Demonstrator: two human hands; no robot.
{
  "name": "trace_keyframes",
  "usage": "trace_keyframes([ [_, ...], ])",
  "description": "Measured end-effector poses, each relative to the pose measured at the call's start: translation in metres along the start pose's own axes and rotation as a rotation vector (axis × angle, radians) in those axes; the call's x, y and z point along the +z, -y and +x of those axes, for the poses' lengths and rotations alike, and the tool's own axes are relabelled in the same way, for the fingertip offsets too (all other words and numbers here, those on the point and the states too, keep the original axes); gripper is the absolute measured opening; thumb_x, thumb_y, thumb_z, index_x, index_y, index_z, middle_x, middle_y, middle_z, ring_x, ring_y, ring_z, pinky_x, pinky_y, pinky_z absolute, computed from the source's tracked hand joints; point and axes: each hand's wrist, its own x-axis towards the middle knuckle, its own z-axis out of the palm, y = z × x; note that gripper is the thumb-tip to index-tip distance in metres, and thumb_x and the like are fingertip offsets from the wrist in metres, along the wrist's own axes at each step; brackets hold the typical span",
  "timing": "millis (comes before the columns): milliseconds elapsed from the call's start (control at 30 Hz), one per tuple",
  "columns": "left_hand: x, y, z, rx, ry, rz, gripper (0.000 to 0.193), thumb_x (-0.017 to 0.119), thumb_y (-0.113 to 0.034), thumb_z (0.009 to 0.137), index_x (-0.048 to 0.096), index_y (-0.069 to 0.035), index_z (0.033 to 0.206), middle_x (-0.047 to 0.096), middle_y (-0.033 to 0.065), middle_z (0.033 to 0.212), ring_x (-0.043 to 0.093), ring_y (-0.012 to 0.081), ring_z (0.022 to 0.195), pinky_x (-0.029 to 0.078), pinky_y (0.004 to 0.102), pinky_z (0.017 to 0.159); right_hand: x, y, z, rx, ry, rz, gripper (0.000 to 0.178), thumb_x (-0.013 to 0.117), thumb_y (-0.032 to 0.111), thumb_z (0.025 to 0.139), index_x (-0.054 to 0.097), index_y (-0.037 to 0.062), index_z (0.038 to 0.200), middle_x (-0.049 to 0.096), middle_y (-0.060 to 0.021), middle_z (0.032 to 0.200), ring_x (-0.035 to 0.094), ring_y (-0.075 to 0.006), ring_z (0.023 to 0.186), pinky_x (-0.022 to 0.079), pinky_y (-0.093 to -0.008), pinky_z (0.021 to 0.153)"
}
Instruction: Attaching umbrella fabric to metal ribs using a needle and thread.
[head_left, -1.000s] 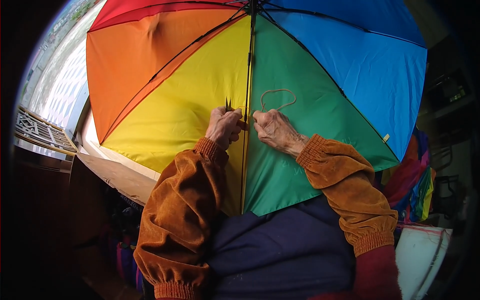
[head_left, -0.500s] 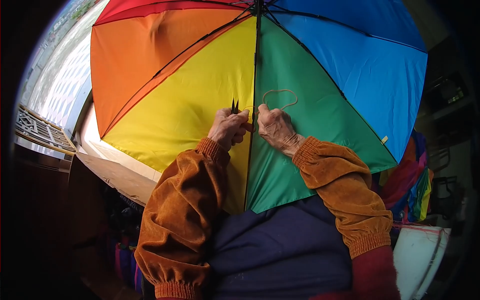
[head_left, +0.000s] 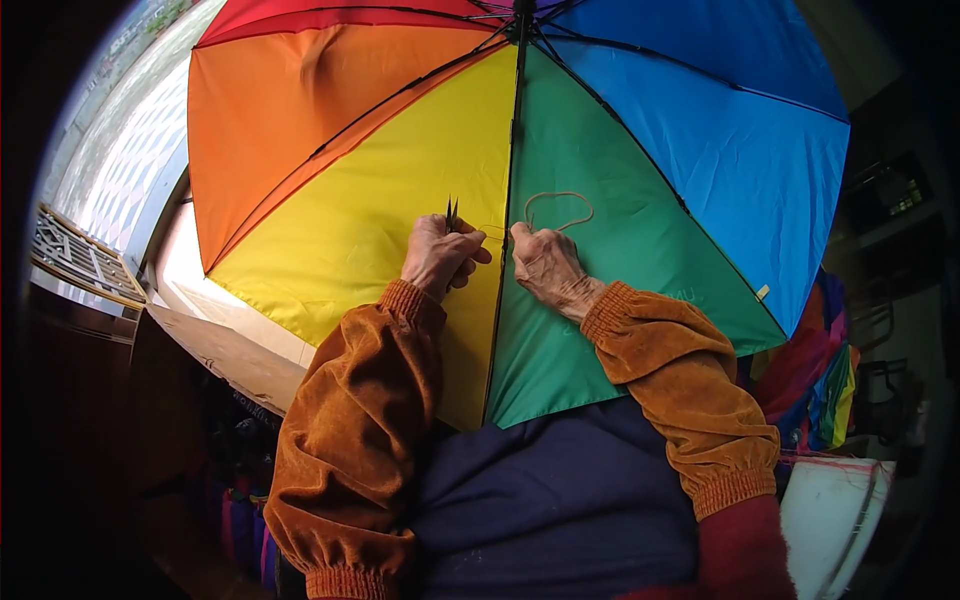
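An open rainbow umbrella (head_left: 400,160) lies across my lap, its inner side and dark ribs facing me. My left hand (head_left: 440,253) is closed over the yellow panel, left of the rib between yellow and green. Two dark pointed blades of thread snips (head_left: 452,213) stick up from it; the handles are hidden in the palm. Just right of that rib, over the green panel, my right hand (head_left: 553,265) is closed in a pinch. A pale loop of thread (head_left: 591,208) curves above its fingers. A thin strand also runs from the left fingertips toward the rib.
Dark blue cloth (head_left: 560,500) covers my lap. Right of me are bunched multicoloured fabric (head_left: 820,370) and a white board-like piece (head_left: 835,520) with reddish threads along its top. A brown cardboard-like sheet (head_left: 230,350) lies at the left, below a bright window with a metal grille (head_left: 85,258).
My left hand has drawn left and slightly down, away from the rib, widening the gap between my hands. My right hand has dropped a little, and the umbrella sits slightly lower in view.
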Motion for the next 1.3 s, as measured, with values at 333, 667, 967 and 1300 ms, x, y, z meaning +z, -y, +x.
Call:
trace_keyframes([
  [333, -0.013, -0.002, 0.003, -0.069, 0.098, -0.196, 0.014, 0.062, -0.017, 0.077, 0.050, -0.009, 0.076, 0.038, -0.0043, 0.053, 0.032, 0.0040, 0.040, 0.022, 0.0192, 0.036, 0.000, -0.002, -0.001, -0.005, 0.000, -0.024, 0.010, 0.051, 0.000, 0.068, 0.042, -0.0008, 0.073, 0.051, -0.0199, 0.055, 0.054, -0.0386, 0.056, 0.043, -0.0439, 0.049],
  [667, -0.014, 0.000, 0.013, -0.013, 0.202, -0.531, 0.010, 0.058, -0.011, 0.081, 0.049, -0.006, 0.081, 0.046, -0.0002, 0.070, 0.035, 0.0060, 0.051, 0.026, 0.0195, 0.040, 0.001, -0.004, 0.001, 0.036, 0.027, -0.046, 0.015, 0.053, 0.001, 0.059, 0.046, -0.0006, 0.073, 0.055, -0.0183, 0.058, 0.058, -0.0362, 0.057, 0.047, -0.0432, 0.050],
  [967, -0.011, -0.001, 0.011, 0.022, 0.216, -0.621, 0.010, 0.057, -0.009, 0.081, 0.047, -0.006, 0.083, 0.049, 0.0016, 0.076, 0.034, 0.0064, 0.051, 0.026, 0.0188, 0.040, 0.002, -0.006, 0.001, 0.052, 0.030, -0.004, 0.016, 0.053, 0.002, 0.060, 0.046, -0.0007, 0.074, 0.054, -0.0185, 0.058, 0.058, -0.0359, 0.057, 0.047, -0.0429, 0.050],
  [1300, -0.014, 0.002, 0.010, -0.071, 0.262, -0.537, 0.008, 0.054, -0.012, 0.083, 0.047, -0.010, 0.081, 0.045, -0.0010, 0.068, 0.031, 0.0052, 0.047, 0.022, 0.0188, 0.039, 0.001, -0.011, 0.005, 0.054, 0.030, -0.007, 0.012, 0.053, 0.003, 0.064, 0.047, -0.0018, 0.074, 0.056, -0.0206, 0.060, 0.058, -0.0372, 0.059, 0.048, -0.0424, 0.052],
])
